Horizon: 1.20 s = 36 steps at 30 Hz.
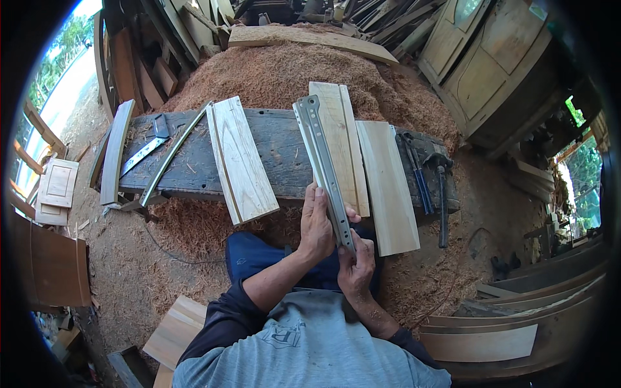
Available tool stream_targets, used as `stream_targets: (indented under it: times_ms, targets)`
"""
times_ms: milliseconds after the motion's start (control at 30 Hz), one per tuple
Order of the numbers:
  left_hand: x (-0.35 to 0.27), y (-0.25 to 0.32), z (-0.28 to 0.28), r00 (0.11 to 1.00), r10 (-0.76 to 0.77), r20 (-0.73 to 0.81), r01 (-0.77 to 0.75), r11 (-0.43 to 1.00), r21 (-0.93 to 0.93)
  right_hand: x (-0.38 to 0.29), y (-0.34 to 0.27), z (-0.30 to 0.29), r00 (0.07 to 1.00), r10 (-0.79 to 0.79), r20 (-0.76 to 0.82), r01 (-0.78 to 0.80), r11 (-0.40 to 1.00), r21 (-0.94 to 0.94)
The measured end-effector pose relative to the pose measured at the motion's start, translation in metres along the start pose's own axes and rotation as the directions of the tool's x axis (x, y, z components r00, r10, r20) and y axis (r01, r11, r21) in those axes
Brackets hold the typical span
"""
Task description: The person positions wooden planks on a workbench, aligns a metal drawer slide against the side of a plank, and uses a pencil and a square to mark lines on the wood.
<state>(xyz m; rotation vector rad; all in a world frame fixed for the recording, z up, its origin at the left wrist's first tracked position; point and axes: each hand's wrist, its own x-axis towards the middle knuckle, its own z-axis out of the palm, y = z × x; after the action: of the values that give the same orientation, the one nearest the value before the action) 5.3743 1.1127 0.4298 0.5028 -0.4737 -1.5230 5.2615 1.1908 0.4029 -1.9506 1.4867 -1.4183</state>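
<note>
Both hands grip a long metal drawer slide point(324, 169) with holes along it, tilted up over the bench edge. My left hand point(318, 223) holds its left side near the lower part; my right hand point(356, 262) pinches its lower end. Behind the slide lies a grooved wooden board point(342, 145), with a plain wooden board point(388, 189) to its right. Another grooved board point(242, 160) lies left of the hands. Farther left are a second metal slide or rail point(174, 153), a try square point(145, 153) and a narrow board point(116, 155).
Pincers with blue handles point(419, 174) and a claw hammer point(442, 194) lie at the right end of the dark wooden bench point(284, 138). Wood shavings point(291, 68) are heaped behind it. A cabinet point(499, 63) stands at the right; stacked boards point(174, 330) lie at lower left.
</note>
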Motion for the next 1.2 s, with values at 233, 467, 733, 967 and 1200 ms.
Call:
stream_targets:
  times_ms: [233,467,733,967,1200]
  targets:
    - [-0.002,0.005,0.008,0.999,-0.031,-0.018,0.032,0.999,0.027,0.0,0.005,-0.002,0.999,-0.047,-0.02,0.047,0.999,-0.011]
    - [0.012,0.009,-0.001,0.973,0.179,-0.148,-0.158,0.977,0.143,0.007,0.004,-0.022,0.993,0.121,0.007,-0.121,0.987,0.107]
    - [-0.001,0.05,0.027,0.95,0.266,0.164,-0.311,0.866,0.393,0.02,-0.044,-0.045,0.965,0.163,0.206,-0.262,0.66,0.704]
    - [-0.003,0.084,0.042,0.994,0.035,0.108,-0.088,0.835,0.543,0.038,-0.048,-0.039,0.949,-0.226,0.222,0.16,0.947,0.279]
    - [-0.028,0.101,0.016,0.796,-0.469,0.383,0.152,0.767,0.624,0.157,-0.052,-0.088,0.721,-0.627,0.295,0.65,0.466,-0.6]
